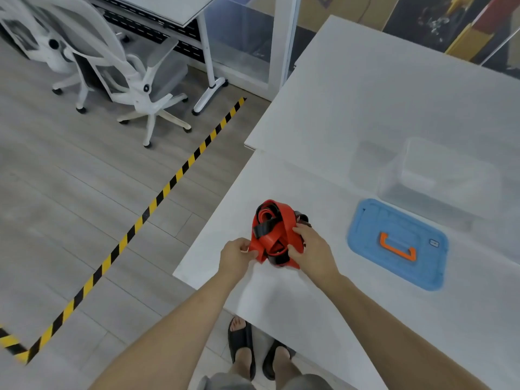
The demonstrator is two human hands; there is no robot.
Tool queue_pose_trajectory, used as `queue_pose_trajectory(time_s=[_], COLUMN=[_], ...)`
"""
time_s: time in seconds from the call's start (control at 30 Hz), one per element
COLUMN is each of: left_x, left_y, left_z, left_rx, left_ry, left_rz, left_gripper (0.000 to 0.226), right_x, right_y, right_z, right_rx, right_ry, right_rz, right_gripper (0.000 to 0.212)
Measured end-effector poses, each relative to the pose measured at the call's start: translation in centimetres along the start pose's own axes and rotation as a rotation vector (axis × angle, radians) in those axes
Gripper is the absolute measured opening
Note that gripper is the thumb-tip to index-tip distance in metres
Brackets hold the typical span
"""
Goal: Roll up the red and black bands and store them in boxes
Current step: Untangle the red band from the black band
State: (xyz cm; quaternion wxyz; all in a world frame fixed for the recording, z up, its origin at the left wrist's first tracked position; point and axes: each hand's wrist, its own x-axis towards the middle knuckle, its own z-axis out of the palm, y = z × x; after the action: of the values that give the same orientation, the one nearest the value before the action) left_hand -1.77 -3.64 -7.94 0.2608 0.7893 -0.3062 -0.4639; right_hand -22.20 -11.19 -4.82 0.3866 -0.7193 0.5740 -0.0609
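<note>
Left hand (237,256) pinches a red end, right hand (308,247) grips the tangled bands (274,233) — seemingly knotted; free one strand before rolling tightly.

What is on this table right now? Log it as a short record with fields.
bands: red and black, tangled in one bundle near the table edge
left hand: pinches a red end at the bundle's left
right hand: grips the bundle's right side
box: clear, open, farther right, apart from the bands
lid: blue with orange handle, flat on the table before the box
stored: not yet
</note>
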Motion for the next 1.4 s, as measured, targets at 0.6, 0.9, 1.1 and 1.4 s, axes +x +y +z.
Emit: queue_pose_trajectory(time_s=[0.6, 0.9, 1.1, 1.4], left_x=[-2.9, -4.1, -5.2, -7.1], left_y=[7.8, 11.2, 13.5, 16.5], left_z=[-6.2, -7.6, -9.1, -11.3], left_rx=[-0.693, -0.644, -0.630, -0.957], left_ry=[0.117, 0.062, 0.039, -0.034], left_rz=[0.041, 0.202, 0.301, 0.283], left_gripper=[0.019, 0.020, 0.020, 0.019], right_x=[-2.8, -2.0, -1.3, -1.2], right_y=[-0.5, -0.5, -2.0, -3.7], right_z=[-3.1, -4.4, -6.0, -6.6], right_rx=[0.022, 0.110, 0.092, 0.160], right_ry=[-0.091, -0.071, -0.106, -0.107], right_rz=[-0.018, 0.070, 0.042, 0.047], right_gripper=[0.070, 0.047, 0.056, 0.074])
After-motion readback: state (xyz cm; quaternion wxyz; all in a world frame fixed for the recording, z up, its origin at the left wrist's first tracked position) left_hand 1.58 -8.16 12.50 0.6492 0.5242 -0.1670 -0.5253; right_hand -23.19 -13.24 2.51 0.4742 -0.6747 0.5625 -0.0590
